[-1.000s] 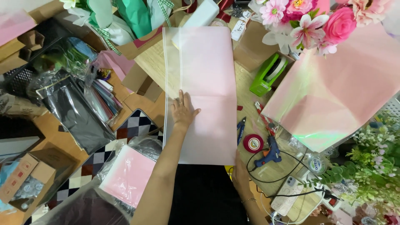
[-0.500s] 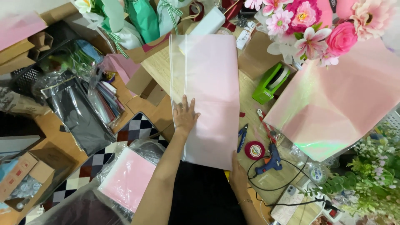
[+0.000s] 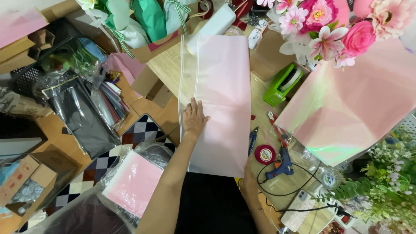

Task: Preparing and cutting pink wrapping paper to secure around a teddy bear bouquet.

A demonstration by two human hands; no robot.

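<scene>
The wooden desk [image 3: 167, 67] is crowded from edge to edge, and the biggest thing on it is the pink wrapping sheet [image 3: 223, 78] you are working on. It lies flat with its long axis running straight away from you, the near short edge at your body and the far edge up by the green paper bundles [image 3: 149, 17]. Off to your right, a large pink bouquet wrap [image 3: 346, 108] topped with pink flowers [image 3: 329, 26] leans in over the desk, apart from your sheet.

Your left hand [image 3: 193, 117] rests on the sheet near its left edge, about halfway along its length, palm down and fingers spread flat, holding nothing, only pressing the paper. Your right hand [image 3: 248, 182] sits at the sheet's near right corner; it is mostly hidden by the paper's edge, so I cannot tell whether it pinches the corner or lies open beside it. The sheet stretches away from both hands, with the left one further up it.

Just right of the sheet lie the smaller things: a green tape dispenser [image 3: 284, 83], a blue glue gun [image 3: 279, 164], a red tape roll [image 3: 264, 154] and blue-handled pliers [image 3: 252, 139].
</scene>
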